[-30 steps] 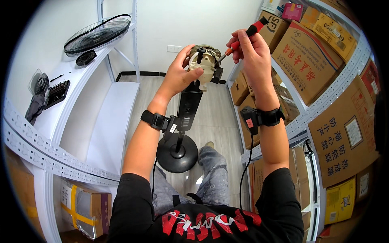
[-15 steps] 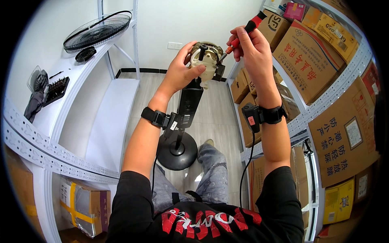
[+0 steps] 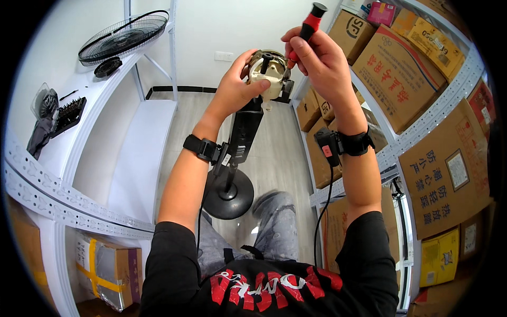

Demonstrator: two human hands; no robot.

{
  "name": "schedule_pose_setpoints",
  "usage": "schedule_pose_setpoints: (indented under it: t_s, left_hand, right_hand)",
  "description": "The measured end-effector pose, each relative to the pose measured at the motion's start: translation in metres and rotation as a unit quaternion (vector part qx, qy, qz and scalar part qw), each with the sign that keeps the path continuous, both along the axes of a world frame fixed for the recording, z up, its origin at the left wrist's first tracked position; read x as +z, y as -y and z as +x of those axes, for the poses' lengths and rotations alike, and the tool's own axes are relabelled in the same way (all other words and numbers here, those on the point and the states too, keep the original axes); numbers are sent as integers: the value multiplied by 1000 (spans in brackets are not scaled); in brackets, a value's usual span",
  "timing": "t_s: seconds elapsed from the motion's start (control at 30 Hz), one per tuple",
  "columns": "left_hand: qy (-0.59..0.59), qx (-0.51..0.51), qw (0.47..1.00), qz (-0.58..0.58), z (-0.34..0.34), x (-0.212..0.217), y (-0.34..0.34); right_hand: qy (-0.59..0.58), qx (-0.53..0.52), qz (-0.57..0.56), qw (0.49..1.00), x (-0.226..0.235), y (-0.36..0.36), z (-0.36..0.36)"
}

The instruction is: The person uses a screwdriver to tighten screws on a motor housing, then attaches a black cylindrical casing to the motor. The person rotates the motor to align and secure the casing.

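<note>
My left hand point(image 3: 236, 84) wraps round the left side of a cream-coloured fan motor housing point(image 3: 272, 87), its thumb pressed across the front. The motor tops a black fan stand point(image 3: 247, 132) with a round base point(image 3: 232, 203) on the floor. In my right hand point(image 3: 325, 63) is a red and black screwdriver point(image 3: 310, 27), pinched between thumb and fingers. The screwdriver is close to upright, its shaft pointing down at the right side of the motor. Whether the tip sits in a screw is too small to tell.
A fan grille point(image 3: 124, 39), a small black round part point(image 3: 108, 67) and a black tray of small parts point(image 3: 69, 115) lie on the left shelf. Cardboard boxes point(image 3: 388, 76) fill the right rack. A cable point(image 3: 319, 227) hangs from my right wrist strap.
My right hand has shifted left and tipped the screwdriver more upright, with its handle higher. My left hand keeps its hold on the motor housing.
</note>
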State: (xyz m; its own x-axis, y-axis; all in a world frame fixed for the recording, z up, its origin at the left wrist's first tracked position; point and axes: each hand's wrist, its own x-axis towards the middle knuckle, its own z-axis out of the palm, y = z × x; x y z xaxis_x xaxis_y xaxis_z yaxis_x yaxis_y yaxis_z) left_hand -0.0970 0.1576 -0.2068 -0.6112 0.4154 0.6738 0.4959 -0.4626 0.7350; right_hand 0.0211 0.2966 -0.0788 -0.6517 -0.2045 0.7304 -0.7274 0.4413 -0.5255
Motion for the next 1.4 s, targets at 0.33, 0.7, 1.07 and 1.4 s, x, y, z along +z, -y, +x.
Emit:
schedule_pose_setpoints:
  t_s: [0.33,0.7,1.07,1.4]
  left_hand:
    - [-47,26,997,-54,13,-7,-4]
    - [43,38,982,-179,32,19,6]
    - [317,-31,922,-219,77,-8,24]
    - [415,-66,865,-273,104,32,31]
  right_hand:
    - [134,-64,-10,989,1,-18,-7]
    - [224,-45,-121,966,26,-58,36]
    - [485,73,-89,867,61,-83,109]
    - [541,37,1,840,70,-87,122]
